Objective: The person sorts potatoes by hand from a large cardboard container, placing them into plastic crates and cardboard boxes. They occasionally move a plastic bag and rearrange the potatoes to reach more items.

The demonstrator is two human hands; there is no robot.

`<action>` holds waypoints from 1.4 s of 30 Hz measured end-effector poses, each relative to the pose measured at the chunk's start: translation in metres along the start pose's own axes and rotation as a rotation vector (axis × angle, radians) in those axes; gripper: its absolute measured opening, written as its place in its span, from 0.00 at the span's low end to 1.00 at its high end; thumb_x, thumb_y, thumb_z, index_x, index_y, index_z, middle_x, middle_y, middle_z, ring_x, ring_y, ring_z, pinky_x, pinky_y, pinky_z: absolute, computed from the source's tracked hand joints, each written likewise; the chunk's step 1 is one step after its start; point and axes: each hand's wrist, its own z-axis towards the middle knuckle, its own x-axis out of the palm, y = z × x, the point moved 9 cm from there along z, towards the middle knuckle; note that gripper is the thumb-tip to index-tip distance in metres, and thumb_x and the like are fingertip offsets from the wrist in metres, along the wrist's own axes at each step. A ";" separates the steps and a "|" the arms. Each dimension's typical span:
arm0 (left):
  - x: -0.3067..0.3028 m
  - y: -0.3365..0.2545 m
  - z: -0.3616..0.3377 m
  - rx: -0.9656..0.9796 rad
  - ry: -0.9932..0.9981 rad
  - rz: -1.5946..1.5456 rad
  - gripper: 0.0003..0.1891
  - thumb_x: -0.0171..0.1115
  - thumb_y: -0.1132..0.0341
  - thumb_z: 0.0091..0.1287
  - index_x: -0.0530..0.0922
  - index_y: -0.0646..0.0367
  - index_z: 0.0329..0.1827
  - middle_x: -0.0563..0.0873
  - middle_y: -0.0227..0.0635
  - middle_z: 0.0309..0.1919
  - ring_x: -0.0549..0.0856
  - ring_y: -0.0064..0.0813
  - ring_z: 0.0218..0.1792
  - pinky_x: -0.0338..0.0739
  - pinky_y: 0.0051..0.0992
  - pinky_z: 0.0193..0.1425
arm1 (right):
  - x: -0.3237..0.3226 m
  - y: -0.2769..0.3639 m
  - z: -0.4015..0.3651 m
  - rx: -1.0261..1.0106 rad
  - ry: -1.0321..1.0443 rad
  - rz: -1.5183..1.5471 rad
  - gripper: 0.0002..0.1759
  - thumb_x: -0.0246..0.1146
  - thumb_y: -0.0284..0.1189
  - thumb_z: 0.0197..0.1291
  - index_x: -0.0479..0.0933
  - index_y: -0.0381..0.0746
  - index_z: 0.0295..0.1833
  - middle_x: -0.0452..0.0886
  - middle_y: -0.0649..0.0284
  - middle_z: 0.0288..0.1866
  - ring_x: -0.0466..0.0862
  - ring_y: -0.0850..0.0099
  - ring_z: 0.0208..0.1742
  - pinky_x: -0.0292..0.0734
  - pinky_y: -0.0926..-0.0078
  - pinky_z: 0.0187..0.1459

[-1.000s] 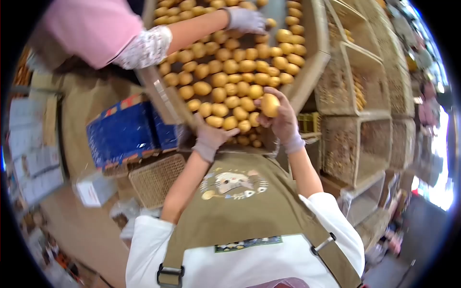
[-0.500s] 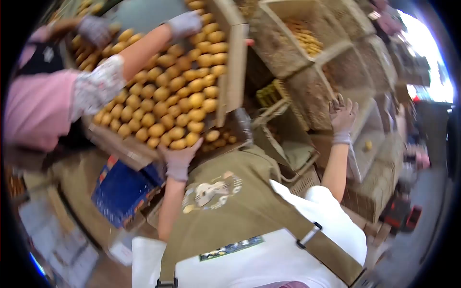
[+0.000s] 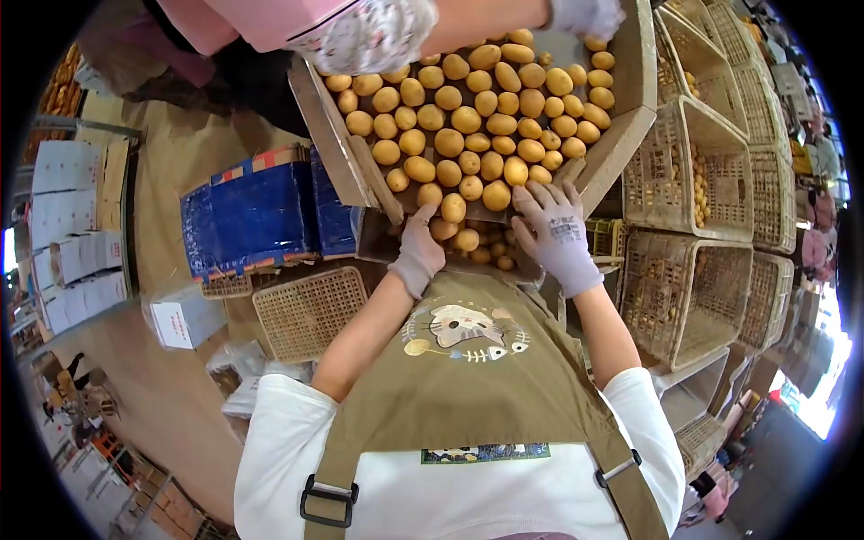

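A wooden sorting tray (image 3: 616, 162) with a single layer of round yellow potatoes (image 3: 466, 119) lies in front of me. My left hand (image 3: 419, 249), in a pale glove, rests at the tray's near opening, beside a potato (image 3: 454, 208) at the lip. Its fingers reach forward and look partly apart, with nothing gripped. To the right, my right hand (image 3: 560, 236), gloved with dark print on the back, lies palm down with fingers spread over the near edge, its fingertips close to potatoes. Below the opening, more potatoes (image 3: 486, 250) sit in a container, partly hidden by my apron.
Across the tray, a co-worker's gloved hand (image 3: 587, 16) and pink clothing (image 3: 261, 20) show. Plastic crates (image 3: 686, 171) are stacked on the right, some holding potatoes. At left are a blue box (image 3: 247, 219), a basket (image 3: 310, 310) and a white carton (image 3: 186, 317).
My right hand has come from beside the crates on the right to the tray's near edge. The view has turned, and my left hand remains at the tray.
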 end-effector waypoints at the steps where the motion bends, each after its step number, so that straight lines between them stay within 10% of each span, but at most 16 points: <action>1: 0.011 0.000 -0.005 -0.116 -0.026 -0.128 0.40 0.57 0.40 0.70 0.61 0.52 0.79 0.69 0.39 0.74 0.62 0.37 0.79 0.55 0.59 0.79 | 0.010 0.001 0.003 -0.028 0.126 -0.068 0.22 0.66 0.39 0.60 0.81 0.44 0.58 0.82 0.58 0.59 0.79 0.58 0.63 0.59 0.45 0.75; 6: 0.046 -0.011 -0.016 -0.255 -0.032 -0.496 0.52 0.53 0.26 0.66 0.45 0.45 0.84 0.49 0.42 0.83 0.44 0.50 0.83 0.46 0.72 0.77 | 0.023 0.000 0.005 -0.036 0.246 -0.111 0.15 0.66 0.40 0.57 0.86 0.47 0.48 0.80 0.60 0.60 0.78 0.60 0.63 0.59 0.44 0.75; 18: 0.062 -0.020 -0.009 -0.267 0.264 -0.582 0.49 0.43 0.22 0.65 0.59 0.47 0.81 0.62 0.40 0.80 0.58 0.52 0.79 0.47 0.69 0.79 | 0.025 0.008 -0.004 -0.070 0.230 -0.077 0.16 0.67 0.39 0.58 0.84 0.47 0.50 0.82 0.64 0.55 0.80 0.63 0.59 0.61 0.49 0.75; 27: 0.064 -0.008 -0.014 -0.308 0.107 -0.589 0.49 0.44 0.24 0.64 0.58 0.47 0.82 0.64 0.39 0.78 0.62 0.53 0.77 0.50 0.74 0.76 | 0.060 -0.003 0.049 0.275 0.404 -0.237 0.22 0.65 0.34 0.61 0.72 0.43 0.60 0.79 0.51 0.52 0.85 0.55 0.52 0.81 0.56 0.47; 29: 0.069 -0.003 -0.016 -0.324 0.231 -0.616 0.59 0.47 0.18 0.57 0.47 0.46 0.85 0.48 0.37 0.84 0.42 0.51 0.83 0.43 0.71 0.78 | 0.059 -0.008 0.053 0.331 0.434 -0.151 0.25 0.65 0.33 0.62 0.70 0.45 0.64 0.77 0.50 0.55 0.85 0.54 0.52 0.82 0.55 0.46; 42: 0.069 0.006 -0.008 -0.352 0.210 -0.802 0.57 0.49 0.23 0.56 0.51 0.52 0.83 0.52 0.45 0.81 0.52 0.57 0.80 0.48 0.72 0.77 | 0.061 -0.028 0.033 0.399 0.057 0.202 0.26 0.64 0.38 0.61 0.74 0.45 0.65 0.83 0.47 0.52 0.86 0.48 0.48 0.81 0.53 0.52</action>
